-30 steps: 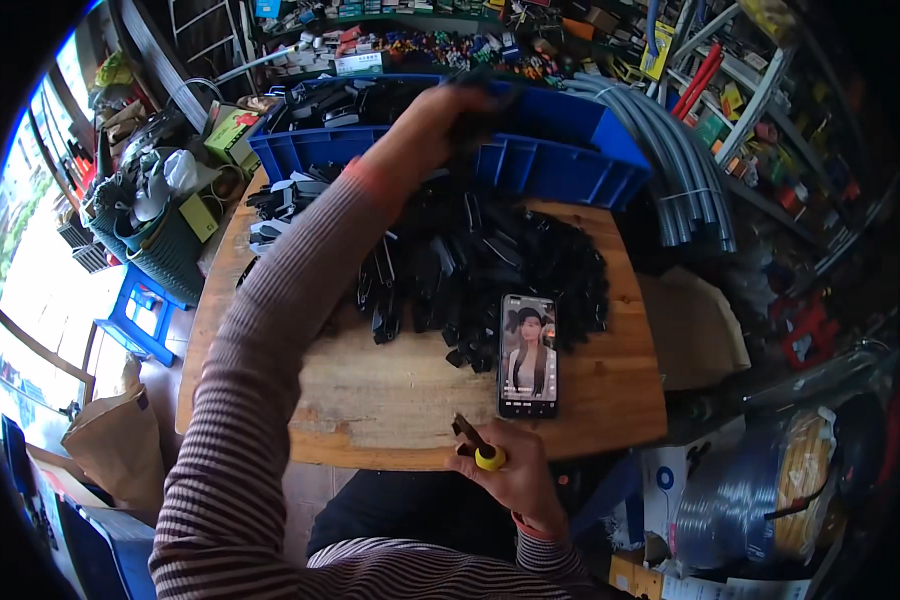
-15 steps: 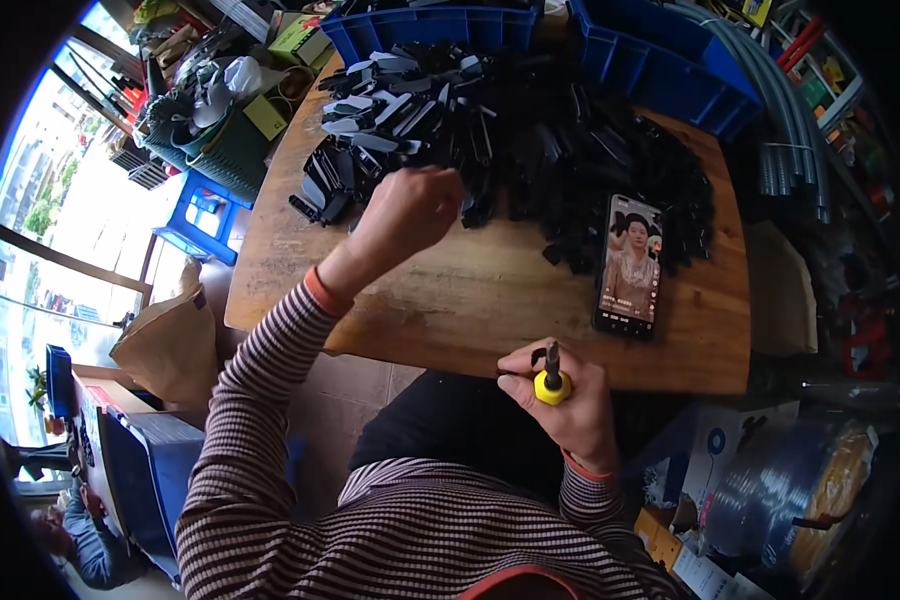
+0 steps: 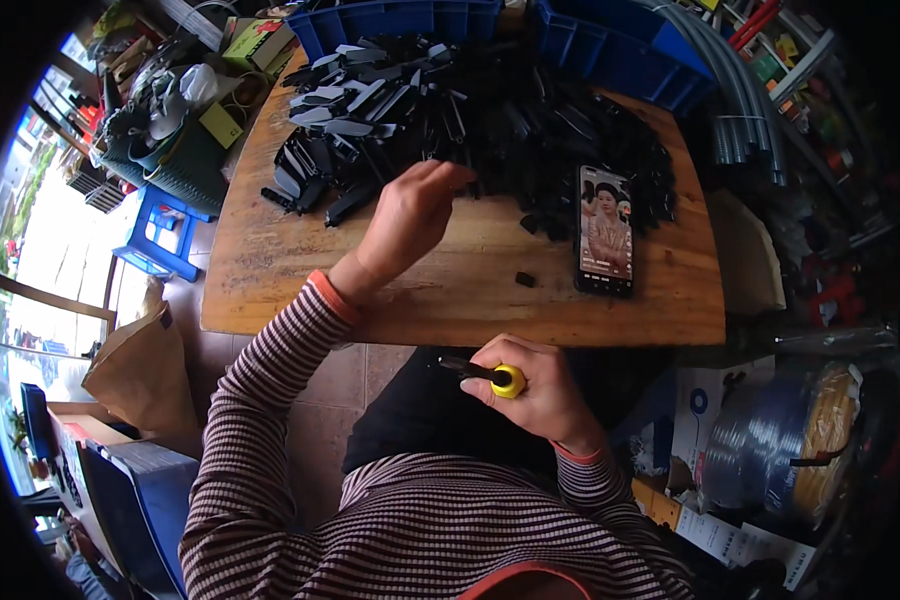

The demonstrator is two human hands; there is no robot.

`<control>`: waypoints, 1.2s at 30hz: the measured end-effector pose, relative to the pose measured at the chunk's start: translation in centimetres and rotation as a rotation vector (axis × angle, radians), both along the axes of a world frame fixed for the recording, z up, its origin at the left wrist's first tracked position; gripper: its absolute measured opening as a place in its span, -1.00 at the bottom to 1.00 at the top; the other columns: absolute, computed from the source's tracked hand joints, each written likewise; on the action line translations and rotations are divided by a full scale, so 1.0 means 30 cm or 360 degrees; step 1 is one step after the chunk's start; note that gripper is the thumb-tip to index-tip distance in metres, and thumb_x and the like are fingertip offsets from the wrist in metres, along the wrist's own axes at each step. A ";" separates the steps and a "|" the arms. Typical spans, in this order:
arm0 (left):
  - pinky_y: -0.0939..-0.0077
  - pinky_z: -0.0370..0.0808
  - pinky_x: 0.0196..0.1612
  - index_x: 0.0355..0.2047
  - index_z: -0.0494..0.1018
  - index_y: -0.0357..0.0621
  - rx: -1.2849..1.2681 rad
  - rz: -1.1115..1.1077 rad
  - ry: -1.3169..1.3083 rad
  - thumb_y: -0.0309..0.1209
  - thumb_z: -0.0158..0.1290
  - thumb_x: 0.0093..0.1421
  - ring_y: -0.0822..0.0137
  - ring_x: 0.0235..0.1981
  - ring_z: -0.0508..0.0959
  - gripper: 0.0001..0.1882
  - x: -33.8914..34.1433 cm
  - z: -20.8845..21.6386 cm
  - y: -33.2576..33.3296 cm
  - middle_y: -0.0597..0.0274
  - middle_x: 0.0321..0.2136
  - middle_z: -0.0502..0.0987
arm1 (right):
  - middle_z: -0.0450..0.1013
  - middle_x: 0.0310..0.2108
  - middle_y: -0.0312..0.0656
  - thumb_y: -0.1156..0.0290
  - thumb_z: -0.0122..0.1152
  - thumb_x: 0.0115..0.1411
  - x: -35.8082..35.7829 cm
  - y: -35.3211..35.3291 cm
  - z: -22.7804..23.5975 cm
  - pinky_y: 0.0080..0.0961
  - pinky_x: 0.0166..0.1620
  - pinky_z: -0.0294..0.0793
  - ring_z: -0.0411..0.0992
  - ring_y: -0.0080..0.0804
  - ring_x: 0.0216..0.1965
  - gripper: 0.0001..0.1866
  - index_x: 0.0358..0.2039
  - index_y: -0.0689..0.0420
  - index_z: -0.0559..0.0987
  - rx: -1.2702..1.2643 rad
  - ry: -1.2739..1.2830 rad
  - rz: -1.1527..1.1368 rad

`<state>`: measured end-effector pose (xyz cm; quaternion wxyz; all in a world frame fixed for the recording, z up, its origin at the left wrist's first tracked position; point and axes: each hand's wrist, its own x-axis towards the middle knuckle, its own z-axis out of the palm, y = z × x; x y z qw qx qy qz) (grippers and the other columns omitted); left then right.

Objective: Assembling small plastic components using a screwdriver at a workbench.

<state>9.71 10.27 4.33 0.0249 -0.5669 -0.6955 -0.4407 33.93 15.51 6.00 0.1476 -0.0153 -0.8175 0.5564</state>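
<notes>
My left hand (image 3: 410, 220) is over the table at the near edge of a heap of black and grey plastic parts (image 3: 370, 100). Its fingers are curled together; their tips are blurred against the dark parts, so anything between them cannot be made out. Just off the table's near edge, above my lap, my right hand (image 3: 545, 390) is closed around a yellow-handled tool (image 3: 508, 380). The tool's dark shaft points left, and its exact kind is unclear. A small black block (image 3: 525, 279) lies on the bare wood between my two hands.
A lit phone (image 3: 604, 235) rests against the heap's right side on the wooden table (image 3: 470, 315). Blue crates (image 3: 400, 25) stand behind the heap. Grey tubes (image 3: 745, 130) hang at the far right, and a blue stool (image 3: 160, 230) stands left of the table.
The tool in my right hand has swung from pointing up to pointing left. A small black block now lies on the wood. My left hand's fingers have shifted, and the whole view has tilted slightly.
</notes>
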 end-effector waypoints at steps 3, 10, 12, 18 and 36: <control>0.32 0.51 -0.20 -0.13 0.48 -0.15 -0.0038 -0.0026 0.0353 -0.63 0.08 0.01 0.10 -0.30 0.50 -0.64 -0.028 0.008 0.024 0.12 -0.20 0.51 | 0.51 -0.39 -0.17 0.55 0.41 -0.01 -0.005 0.002 0.003 -0.56 -0.30 0.45 0.50 -0.36 -0.39 -0.78 -0.34 0.24 0.54 0.0012 -0.0048 0.0022; 0.35 0.50 -0.22 -0.20 0.48 -0.16 -0.0163 -0.0061 0.1027 -0.66 0.04 0.01 0.12 -0.31 0.49 -0.69 -0.062 -0.021 0.033 0.13 -0.27 0.50 | 0.51 -0.39 -0.16 0.59 0.40 -0.03 0.006 0.001 -0.018 -0.57 -0.30 0.46 0.50 -0.39 -0.38 -0.77 -0.34 0.23 0.55 0.0141 -0.0016 0.0120; 0.35 0.49 -0.23 -0.23 0.48 -0.15 -0.0142 -0.0065 0.0877 -0.65 0.04 0.01 0.13 -0.30 0.48 -0.72 -0.103 -0.002 -0.019 0.16 -0.31 0.48 | 0.51 -0.39 -0.16 0.59 0.40 -0.03 0.016 0.017 -0.028 -0.56 -0.31 0.45 0.50 -0.40 -0.38 -0.78 -0.34 0.23 0.55 0.0099 -0.0019 0.0096; 0.37 0.47 -0.25 -0.25 0.46 -0.14 -0.0300 0.0116 0.0758 -0.61 0.06 0.01 0.17 -0.30 0.47 -0.75 -0.104 -0.003 -0.119 0.19 -0.35 0.46 | 0.50 -0.41 -0.16 0.56 0.39 -0.01 0.006 0.051 -0.009 -0.53 -0.36 0.44 0.49 -0.41 -0.42 -0.80 -0.37 0.24 0.54 0.0019 -0.0053 -0.0139; 0.35 0.47 -0.31 -0.06 0.42 -0.20 -0.0174 -0.0095 0.0448 -0.58 0.06 0.06 0.14 -0.37 0.52 -0.62 0.027 -0.021 -0.085 0.11 -0.38 0.51 | 0.44 -0.46 -0.11 0.52 0.33 0.03 -0.134 0.139 0.001 -0.44 -0.37 0.41 0.45 -0.17 -0.46 -0.80 -0.37 0.23 0.48 0.0743 0.0051 -0.0730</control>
